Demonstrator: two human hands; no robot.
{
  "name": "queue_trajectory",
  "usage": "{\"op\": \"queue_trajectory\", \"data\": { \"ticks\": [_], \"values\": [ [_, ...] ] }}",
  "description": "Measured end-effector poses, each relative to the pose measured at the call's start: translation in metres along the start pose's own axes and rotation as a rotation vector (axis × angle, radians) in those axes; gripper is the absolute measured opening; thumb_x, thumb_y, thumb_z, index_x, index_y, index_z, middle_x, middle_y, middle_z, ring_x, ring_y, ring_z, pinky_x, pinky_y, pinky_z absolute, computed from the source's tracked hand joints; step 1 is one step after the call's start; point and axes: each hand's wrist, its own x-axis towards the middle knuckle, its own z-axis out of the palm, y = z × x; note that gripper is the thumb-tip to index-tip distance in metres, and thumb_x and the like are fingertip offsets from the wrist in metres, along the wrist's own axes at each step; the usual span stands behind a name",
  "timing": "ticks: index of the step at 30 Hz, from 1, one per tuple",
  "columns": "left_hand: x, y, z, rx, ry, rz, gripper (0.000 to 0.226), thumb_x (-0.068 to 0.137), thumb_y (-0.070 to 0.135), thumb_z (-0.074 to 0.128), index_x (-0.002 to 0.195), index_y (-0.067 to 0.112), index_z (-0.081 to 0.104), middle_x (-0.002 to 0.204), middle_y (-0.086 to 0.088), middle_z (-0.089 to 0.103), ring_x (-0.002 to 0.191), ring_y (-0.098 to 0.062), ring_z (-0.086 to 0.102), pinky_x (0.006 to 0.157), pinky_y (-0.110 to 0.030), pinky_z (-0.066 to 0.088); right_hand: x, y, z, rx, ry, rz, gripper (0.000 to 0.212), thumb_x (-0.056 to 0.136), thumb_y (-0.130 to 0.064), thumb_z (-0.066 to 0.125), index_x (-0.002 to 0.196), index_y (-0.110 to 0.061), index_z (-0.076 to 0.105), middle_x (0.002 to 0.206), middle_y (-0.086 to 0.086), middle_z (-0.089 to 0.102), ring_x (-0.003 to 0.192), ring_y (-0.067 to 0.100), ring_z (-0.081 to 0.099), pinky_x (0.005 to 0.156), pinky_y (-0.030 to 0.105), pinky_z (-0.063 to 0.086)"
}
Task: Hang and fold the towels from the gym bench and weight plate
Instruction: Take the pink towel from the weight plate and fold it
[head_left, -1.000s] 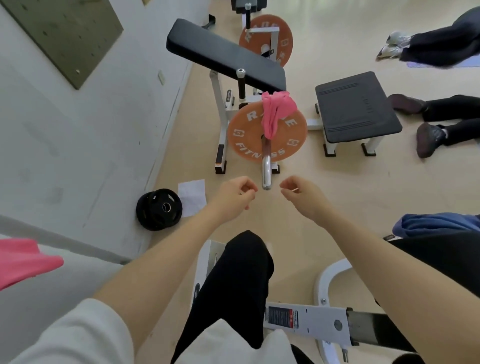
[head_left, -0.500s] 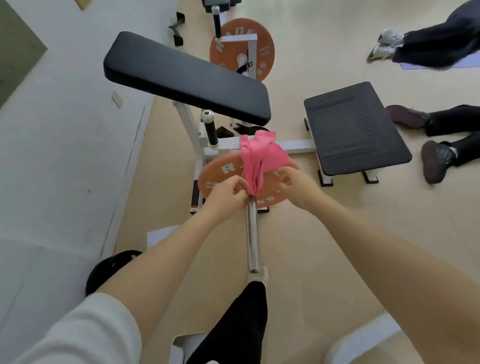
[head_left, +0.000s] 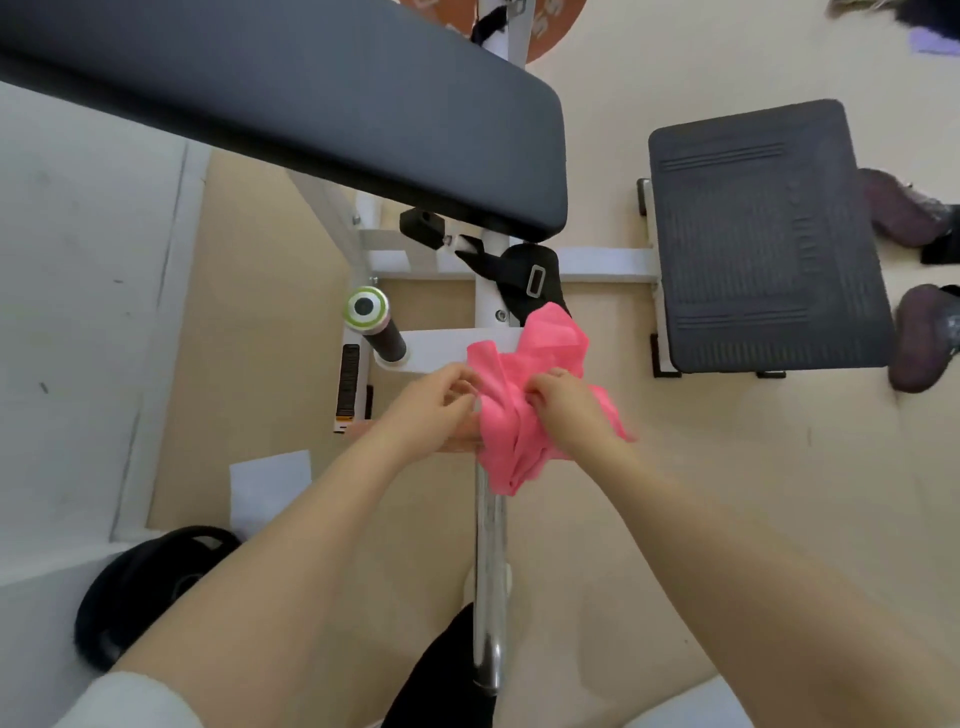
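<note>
A crumpled pink towel (head_left: 524, 415) hangs bunched over the inner end of a chrome bar (head_left: 488, 571), where the orange weight plate is hidden under it and my hands. My left hand (head_left: 441, 410) pinches the towel's left edge with curled fingers. My right hand (head_left: 566, 405) grips the towel's right side from above. The black padded gym bench (head_left: 322, 104) slants across the top of the view, just beyond my hands.
A black square seat pad (head_left: 763, 234) stands at the right, with another person's shoes (head_left: 919, 332) beside it. A black weight plate (head_left: 140, 587) and a white sheet (head_left: 270, 488) lie on the floor at the left by the wall. A second orange plate (head_left: 545, 26) shows at the top.
I have come closer to the bench. Both hands reached forward from empty air to the pink towel on the plate and now grip it, bunching it up.
</note>
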Motion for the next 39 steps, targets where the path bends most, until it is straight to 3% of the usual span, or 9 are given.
{"op": "queue_trajectory", "data": {
  "ticks": [5, 12, 16, 23, 26, 29, 31, 35, 39],
  "values": [
    [0.014, -0.031, 0.014, 0.768, -0.169, 0.114, 0.044, 0.085, 0.023, 0.059, 0.127, 0.018, 0.047, 0.123, -0.005, 0.052, 0.116, -0.028, 0.047, 0.09, -0.039, 0.042, -0.011, 0.001, 0.034, 0.022, 0.178, 0.021, 0.016, 0.089, -0.001, 0.041, 0.095, 0.001, 0.056, 0.101, 0.02, 0.055, 0.094, 0.033, 0.05, 0.079, 0.036, 0.031],
    [0.028, -0.037, 0.008, 0.59, 0.084, 0.168, 0.022, 0.084, 0.011, 0.056, 0.105, 0.005, 0.059, 0.103, -0.015, 0.059, 0.101, -0.031, 0.053, 0.076, -0.037, 0.037, 0.013, -0.017, 0.015, 0.145, 0.21, -0.01, 0.036, 0.083, -0.016, 0.025, 0.093, 0.002, 0.054, 0.101, 0.02, 0.053, 0.09, 0.033, 0.05, 0.08, 0.045, 0.039],
    [0.025, -0.04, 0.005, 0.543, 0.105, 0.127, 0.02, 0.084, 0.01, 0.055, 0.103, 0.005, 0.06, 0.102, -0.015, 0.058, 0.101, -0.03, 0.053, 0.074, -0.035, 0.036, 0.013, -0.022, 0.005, 0.232, 0.287, -0.078, 0.021, 0.093, -0.003, 0.037, 0.095, 0.001, 0.057, 0.093, 0.012, 0.053, 0.081, 0.022, 0.047, 0.07, 0.029, 0.032],
    [0.01, -0.008, -0.001, 0.497, 0.052, -0.098, 0.024, 0.092, 0.01, 0.041, 0.107, 0.01, 0.059, 0.111, -0.009, 0.063, 0.103, -0.029, 0.058, 0.069, -0.032, 0.038, 0.014, -0.072, -0.055, 0.827, 0.082, -0.122, 0.028, 0.098, -0.013, 0.036, 0.078, -0.023, 0.054, 0.067, -0.009, 0.048, 0.063, 0.004, 0.042, 0.062, 0.021, 0.035],
    [-0.005, -0.004, 0.002, 0.218, 0.168, -0.37, 0.052, 0.088, 0.022, 0.059, 0.13, -0.005, 0.044, 0.125, -0.018, 0.053, 0.118, -0.03, 0.049, 0.095, -0.035, 0.036, 0.013, -0.088, -0.075, 0.9, -0.209, -0.165, 0.039, 0.094, -0.007, 0.043, 0.063, -0.026, 0.059, 0.059, -0.01, 0.055, 0.059, 0.008, 0.047, 0.059, 0.025, 0.038],
    [-0.014, 0.002, -0.007, -0.298, 0.42, -0.423, 0.009, 0.088, -0.003, 0.052, 0.079, -0.001, 0.055, 0.077, -0.005, 0.047, 0.084, -0.023, 0.04, 0.061, -0.01, 0.039, 0.01, -0.1, -0.091, 0.827, -0.461, -0.227, 0.035, 0.092, 0.001, 0.038, 0.067, -0.015, 0.058, 0.065, 0.002, 0.054, 0.061, 0.012, 0.049, 0.061, 0.026, 0.042],
    [-0.028, 0.021, -0.016, -0.56, 0.465, -0.401, 0.031, 0.093, -0.004, 0.04, 0.066, 0.007, 0.052, 0.061, -0.007, 0.047, 0.076, -0.011, 0.039, 0.048, -0.004, 0.037, 0.007, -0.106, -0.099, 0.758, -0.564, -0.243, 0.034, 0.092, 0.001, 0.035, 0.069, -0.012, 0.056, 0.068, 0.005, 0.054, 0.063, 0.015, 0.05, 0.065, 0.029, 0.044],
    [-0.07, 0.063, -0.011, -1.068, 0.537, -0.127, 0.049, 0.1, 0.039, 0.024, 0.121, 0.011, 0.058, 0.113, -0.006, 0.067, 0.108, -0.009, 0.062, 0.088, -0.017, 0.047, -0.002, -0.116, -0.109, 0.591, -0.799, -0.144, 0.024, 0.092, -0.014, 0.04, 0.073, -0.012, 0.054, 0.072, 0.007, 0.055, 0.066, 0.019, 0.051, 0.07, 0.033, 0.044],
    [-0.106, 0.086, -0.002, -0.894, 0.671, -0.078, 0.014, 0.092, 0.03, 0.053, 0.096, 0.019, 0.062, 0.085, 0.014, 0.07, 0.08, 0.003, 0.065, 0.072, -0.014, 0.049, -0.02, -0.131, -0.11, 0.491, -1.006, -0.054, 0.012, 0.086, -0.02, 0.049, 0.077, -0.012, 0.049, 0.077, 0.011, 0.052, 0.074, 0.021, 0.05, 0.075, 0.034, 0.041]
  ]
}}
